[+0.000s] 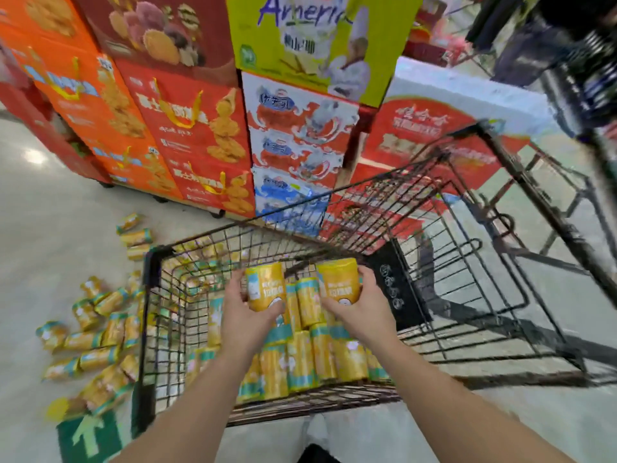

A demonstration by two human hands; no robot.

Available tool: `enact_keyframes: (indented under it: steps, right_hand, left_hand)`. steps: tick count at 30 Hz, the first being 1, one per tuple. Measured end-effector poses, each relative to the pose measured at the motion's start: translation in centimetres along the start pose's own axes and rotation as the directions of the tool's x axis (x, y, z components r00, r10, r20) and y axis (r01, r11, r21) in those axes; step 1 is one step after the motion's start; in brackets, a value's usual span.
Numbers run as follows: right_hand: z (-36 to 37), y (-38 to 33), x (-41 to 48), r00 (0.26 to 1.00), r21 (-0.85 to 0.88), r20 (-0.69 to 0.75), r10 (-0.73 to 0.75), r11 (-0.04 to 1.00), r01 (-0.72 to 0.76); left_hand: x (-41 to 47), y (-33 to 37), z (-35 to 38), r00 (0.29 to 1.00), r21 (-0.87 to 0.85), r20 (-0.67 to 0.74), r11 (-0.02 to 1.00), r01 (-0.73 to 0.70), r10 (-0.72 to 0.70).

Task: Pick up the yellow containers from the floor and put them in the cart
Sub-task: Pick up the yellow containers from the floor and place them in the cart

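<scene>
Left hand (248,315) clasped a yellow container (266,285), right hand (364,306) a second container (338,278), over the cart (147,295); top green box (300,45) read "Americ".

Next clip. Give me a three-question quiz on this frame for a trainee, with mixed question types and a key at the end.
1. True or false: the left hand and the right hand each grip one yellow cylindrical container above the black wire shopping cart.
2. Multiple choice: the loose yellow containers on the floor lie A) to the left of the cart, B) to the right of the cart, C) behind the person.
3. Fill in: the floor sticker with the pale arrow is ____.
Key: 1 true; 2 A; 3 green.
</scene>
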State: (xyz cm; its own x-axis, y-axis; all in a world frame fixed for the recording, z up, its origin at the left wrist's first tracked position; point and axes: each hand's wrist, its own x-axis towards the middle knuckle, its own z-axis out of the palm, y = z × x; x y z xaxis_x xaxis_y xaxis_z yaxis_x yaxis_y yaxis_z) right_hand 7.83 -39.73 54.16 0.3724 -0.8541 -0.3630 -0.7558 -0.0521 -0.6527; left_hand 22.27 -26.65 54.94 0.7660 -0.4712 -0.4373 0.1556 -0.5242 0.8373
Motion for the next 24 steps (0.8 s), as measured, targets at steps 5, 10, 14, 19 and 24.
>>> enact_keyframes:
  steps: [5, 10, 14, 19, 24]
  right_hand:
    - [-2.0, 7.3, 2.4, 0.981, -0.179, 0.051, 0.185, 0.968, -0.173]
    - [0.7, 10.6, 2.7, 0.952, -0.303, 0.154, 0.264, 0.93, -0.209]
    - [4.8, 10.4, 2.8, 0.943, -0.352, 0.227, 0.242, 0.924, -0.152]
    - [8.3, 10.0, 2.6, 0.926, -0.487, 0.292, 0.24, 0.87, -0.072]
    - [9.0, 10.3, 3.1, 0.905, -0.502, 0.339, 0.258, 0.863, -0.057]
  left_hand:
    - [0.2, -3.8, 6.7, 0.992, 0.156, 0.055, 0.982, 0.106, -0.116]
    - [0.8, -8.7, 10.4, 0.961, 0.27, 0.123, 0.94, 0.208, -0.248]
    - [1.4, -12.0, 10.7, 0.959, 0.365, 0.084, 0.904, 0.223, -0.271]
    - [2.3, -15.0, 9.7, 0.948, 0.389, 0.049, 0.88, 0.272, -0.314]
    - [2.9, -15.3, 9.5, 0.927, 0.344, 0.083, 0.884, 0.318, -0.366]
